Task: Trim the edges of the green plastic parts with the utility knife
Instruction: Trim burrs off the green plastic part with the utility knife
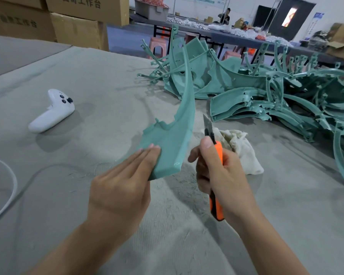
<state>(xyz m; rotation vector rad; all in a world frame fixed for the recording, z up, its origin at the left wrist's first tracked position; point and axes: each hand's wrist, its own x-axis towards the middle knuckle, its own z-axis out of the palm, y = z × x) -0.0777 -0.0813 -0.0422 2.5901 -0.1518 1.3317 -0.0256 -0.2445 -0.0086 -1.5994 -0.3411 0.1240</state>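
Head view. We see the left hand [125, 187] grasping the wide lower end of a curved green part [173, 132], which is raised above the table [87, 76]. Its fingers lie straight and flat on the part's upper face, and the thumb is hidden beneath it. The part narrows as it arcs up and away, and its far tip merges with the pile [266, 92] behind, so we cannot tell where it ends.

The right hand [220, 171] is clenched round the knife [218, 149], thumb pressed high on the orange handle. The palm covers the middle of the handle, and only the butt shows below the wrist. The blade is extended, points upward and stands just beside the part's right edge, with a narrow gap showing.

The pile of green parts lies tangled at right and is cut off by the frame edge (single pieces are hard to separate there). A pale rag [240, 151] sits crumpled behind the right hand, partly covered by it. Fine shavings [177, 195] are scattered on the table under the hands.

To the left rest a white controller [54, 112] and a cable [10, 187], the latter running out of frame. Boxes [74, 26] are stacked at upper left. The background benches are blurred.
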